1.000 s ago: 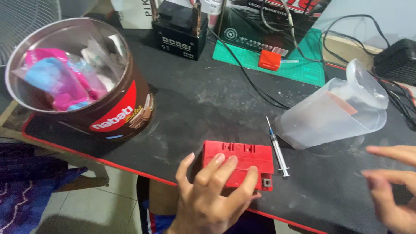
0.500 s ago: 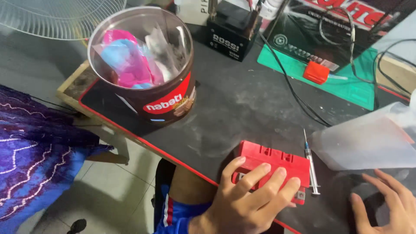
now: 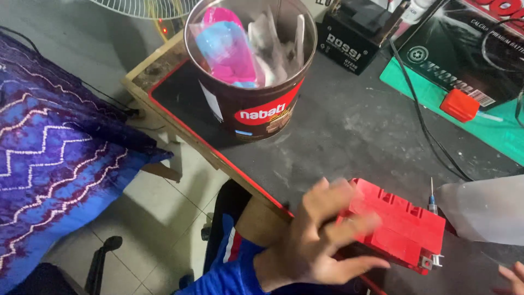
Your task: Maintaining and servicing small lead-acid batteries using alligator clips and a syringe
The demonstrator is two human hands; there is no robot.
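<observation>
The left hand (image 3: 322, 235) lies spread and open on the red battery (image 3: 401, 226), gripping nothing, though it's blurred. Only fingertips of the right hand (image 3: 513, 273) show; I can't tell its grip

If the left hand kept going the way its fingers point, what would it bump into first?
Probably the red plastic block: the left hand already overlaps its near edge, fingers aimed across it, though blur hides exact contact.

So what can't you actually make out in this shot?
- Right hand: cut off by the bottom right corner, grip unknown.
- Left hand: motion-blurred over the red block, contact unclear.
- Syringe: only its tip shows, behind the block.
- Tin: contents jumbled.
</observation>
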